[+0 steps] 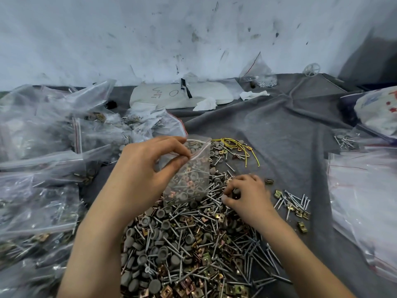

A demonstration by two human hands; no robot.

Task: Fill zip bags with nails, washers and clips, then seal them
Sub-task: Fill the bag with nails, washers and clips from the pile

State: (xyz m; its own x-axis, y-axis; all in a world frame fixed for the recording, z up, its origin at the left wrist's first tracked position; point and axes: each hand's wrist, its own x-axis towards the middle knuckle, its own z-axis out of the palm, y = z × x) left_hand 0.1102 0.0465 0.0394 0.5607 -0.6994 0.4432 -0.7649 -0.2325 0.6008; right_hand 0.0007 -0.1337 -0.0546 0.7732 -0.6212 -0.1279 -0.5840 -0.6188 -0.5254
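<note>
My left hand point(148, 166) pinches the red-striped mouth of a small clear zip bag point(189, 179), holding it upright and open above the heap. The bag is partly filled with nails, grey washers and brass clips. My right hand point(247, 195) rests on the heap just right of the bag, its fingers curled around a few small parts picked from it; a grey washer shows at the fingertips. The heap of nails, washers and clips point(189, 250) covers the grey cloth in front of me.
Filled zip bags point(43, 147) are piled along the left. Empty zip bags point(365, 201) lie stacked on the right. A small separate cluster of nails and clips point(294, 205) and yellow wire point(242, 149) lie near the heap. A white wall stands behind the table.
</note>
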